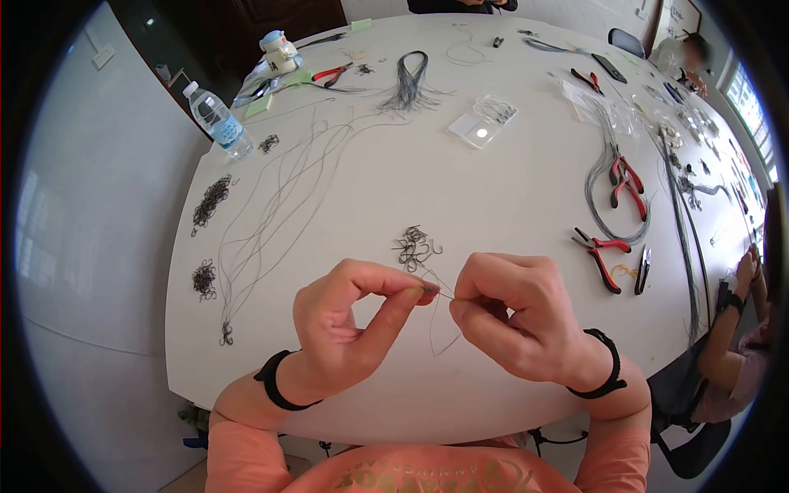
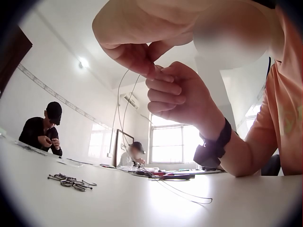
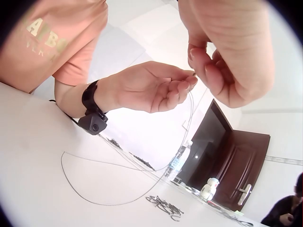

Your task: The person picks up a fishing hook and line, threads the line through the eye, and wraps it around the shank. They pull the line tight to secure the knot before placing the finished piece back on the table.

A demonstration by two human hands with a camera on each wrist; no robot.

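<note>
My left hand [image 1: 349, 320] pinches a small dark fish hook [image 1: 429, 288] between thumb and forefinger, most of it hidden by the fingertips. Close beside it, my right hand [image 1: 522, 316] has its fingers curled and grips a thin fishing line [image 1: 445, 294] that runs between the two hands. More of this line [image 3: 113, 205] hangs below in a long loop down to the table, as the right wrist view shows. Just beyond the fingertips lies a small pile of dark fish hooks [image 1: 415, 246], also seen as a hook pile [image 2: 71, 182] in the left wrist view.
Long lines [image 1: 271, 222] and two darker hook piles [image 1: 212, 205] lie on the left of the white table, near a water bottle [image 1: 220, 122]. Red-handled pliers [image 1: 604, 259], a clear plastic box [image 1: 485, 122] and a line bundle [image 1: 409, 82] lie farther off. Other people sit around.
</note>
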